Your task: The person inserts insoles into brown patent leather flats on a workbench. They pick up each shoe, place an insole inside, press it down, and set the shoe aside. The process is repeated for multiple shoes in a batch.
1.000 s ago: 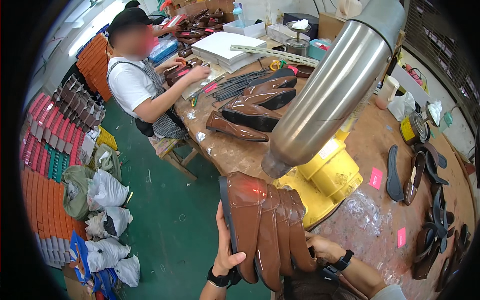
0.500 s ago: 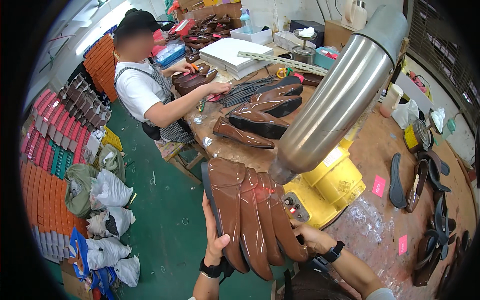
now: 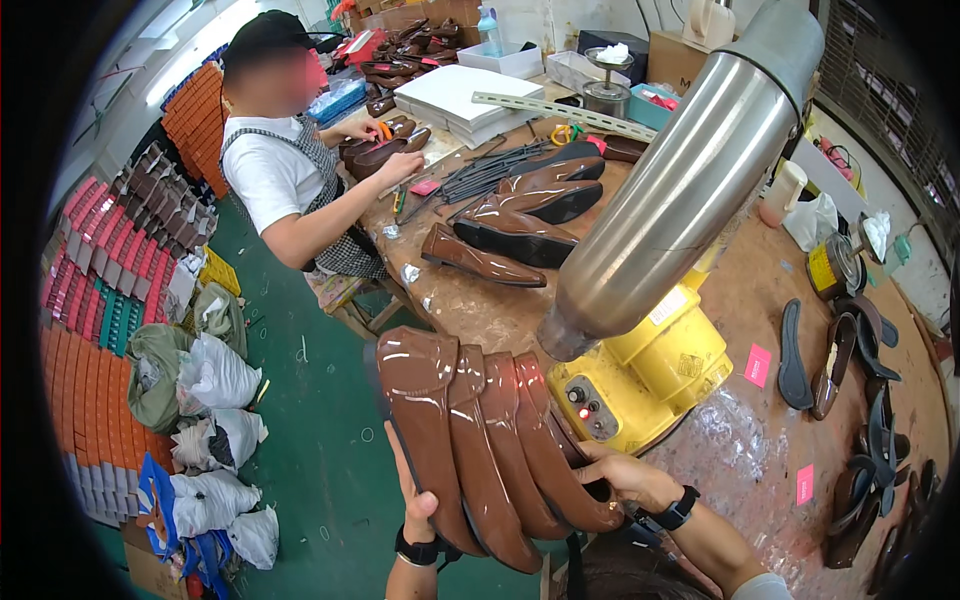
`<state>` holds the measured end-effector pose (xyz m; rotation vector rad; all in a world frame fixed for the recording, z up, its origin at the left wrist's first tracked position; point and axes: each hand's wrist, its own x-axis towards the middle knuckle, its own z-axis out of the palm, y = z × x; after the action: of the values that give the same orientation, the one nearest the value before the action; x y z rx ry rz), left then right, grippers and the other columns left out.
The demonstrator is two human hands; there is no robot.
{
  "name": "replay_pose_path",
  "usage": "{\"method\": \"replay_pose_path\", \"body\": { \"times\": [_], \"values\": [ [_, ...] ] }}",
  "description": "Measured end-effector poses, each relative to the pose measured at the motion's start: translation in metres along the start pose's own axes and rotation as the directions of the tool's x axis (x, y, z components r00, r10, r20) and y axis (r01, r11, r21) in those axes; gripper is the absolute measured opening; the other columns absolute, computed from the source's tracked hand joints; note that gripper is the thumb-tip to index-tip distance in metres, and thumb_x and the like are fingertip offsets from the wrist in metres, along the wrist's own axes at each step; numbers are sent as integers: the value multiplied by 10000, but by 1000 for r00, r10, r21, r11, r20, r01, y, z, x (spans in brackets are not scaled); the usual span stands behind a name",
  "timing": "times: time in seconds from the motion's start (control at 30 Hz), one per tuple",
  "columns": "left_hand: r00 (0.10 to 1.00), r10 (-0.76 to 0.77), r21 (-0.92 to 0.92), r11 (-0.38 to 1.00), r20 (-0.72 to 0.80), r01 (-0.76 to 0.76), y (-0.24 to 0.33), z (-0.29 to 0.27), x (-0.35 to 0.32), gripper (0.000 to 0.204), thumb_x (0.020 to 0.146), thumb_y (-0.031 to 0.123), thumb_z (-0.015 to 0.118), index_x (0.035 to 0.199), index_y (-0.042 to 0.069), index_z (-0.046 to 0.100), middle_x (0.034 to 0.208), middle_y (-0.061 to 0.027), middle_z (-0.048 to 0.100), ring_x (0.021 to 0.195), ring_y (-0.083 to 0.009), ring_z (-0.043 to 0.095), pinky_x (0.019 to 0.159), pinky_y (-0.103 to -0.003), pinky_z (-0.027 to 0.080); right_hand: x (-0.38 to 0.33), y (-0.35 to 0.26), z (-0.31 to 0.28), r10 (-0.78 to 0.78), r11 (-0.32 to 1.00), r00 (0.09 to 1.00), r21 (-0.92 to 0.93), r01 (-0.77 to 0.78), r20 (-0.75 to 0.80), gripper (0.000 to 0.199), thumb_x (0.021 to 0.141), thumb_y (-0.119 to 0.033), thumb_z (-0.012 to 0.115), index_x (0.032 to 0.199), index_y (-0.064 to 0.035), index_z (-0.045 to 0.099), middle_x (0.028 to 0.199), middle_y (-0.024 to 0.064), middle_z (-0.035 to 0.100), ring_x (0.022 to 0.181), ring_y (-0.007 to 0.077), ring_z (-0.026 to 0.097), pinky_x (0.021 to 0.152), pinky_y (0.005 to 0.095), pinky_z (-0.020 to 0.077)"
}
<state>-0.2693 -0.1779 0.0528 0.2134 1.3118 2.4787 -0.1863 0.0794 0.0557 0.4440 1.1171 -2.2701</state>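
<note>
Boot uppers (image 3: 480,440) fanned between both hands, machine (image 3: 640,390) just right, table (image 3: 500,300) behind, bags (image 3: 215,380) left on floor.

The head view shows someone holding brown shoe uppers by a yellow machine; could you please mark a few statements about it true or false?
1. Both hands hold a fanned stack of glossy brown shoe uppers. True: the left hand grips its left edge and the right hand its right side.
2. The metal cylinder is painted red. False: it is bare silver metal, above a yellow machine base.
3. A person in a white shirt works at the far end of the table. True.
4. The floor is bare wood. False: it is green.
5. Both wrists are bare. False: each carries a dark band.
</note>
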Motion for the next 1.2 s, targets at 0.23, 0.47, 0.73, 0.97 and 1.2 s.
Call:
{"method": "replay_pose_path", "body": {
  "times": [0.23, 0.47, 0.73, 0.97, 1.2],
  "values": [
    [945, 161, 755, 570, 285, -325, 25, -4, -13, 958, 811, 564, 713, 1465, -23, 332, 1350, -185, 450, 1223, -305, 478, 1029, -437, 392, -30, 21, 2, -220, 963, 974, -171, 207, -57, 461, 939, -68, 628, 1369, 48, 505, 1321, 82, 598, 1183, 163, 545, 1040, 301, 407],
    [984, -43, 605, 793, 174, -73, -8, 24, -13, 1318, 639, 728, 788, 1500, -50, 163, 1408, -172, 468, 1331, -278, 439, 1119, -383, 329, -64, 20, 62, -586, 501, 762, -863, 73, -276, 570, 951, -254, 578, 1477, -102, 418, 1336, 231, 542, 1090, 455, 604, 975, 455, 479],
    [924, -376, 86, 925, 74, 369, -43, 32, -20, 1072, 719, 636, 775, 1473, 13, 336, 1385, -150, 510, 1258, -271, 529, 1040, -419, 467, -111, -3, 69, -441, 385, 855, -803, 455, 273, 632, 982, -292, 583, 1521, -62, 345, 1498, 247, 345, 1176, 369, 564, 997, 440, 455],
    [909, -416, 29, 909, -11, 416, -31, 22, -23, 1055, 725, 636, 771, 1473, 28, 341, 1388, -147, 509, 1257, -276, 527, 1040, -417, 465, -134, 3, 27, -661, 571, 742, -717, 401, -111, 285, 905, -99, 675, 1177, -17, 692, 1116, 145, 714, 1013, 280, 688, 905, 362, 523],
    [903, -428, 33, 903, -33, 429, -29, 16, -19, 1038, 731, 636, 766, 1472, 43, 346, 1391, -144, 508, 1256, -281, 524, 1040, -416, 463, -151, 44, -14, -654, 728, 578, -612, 309, -488, 250, 900, -41, 633, 1134, -2, 714, 1051, 147, 730, 978, 217, 688, 859, 323, 523]
  ]
}}
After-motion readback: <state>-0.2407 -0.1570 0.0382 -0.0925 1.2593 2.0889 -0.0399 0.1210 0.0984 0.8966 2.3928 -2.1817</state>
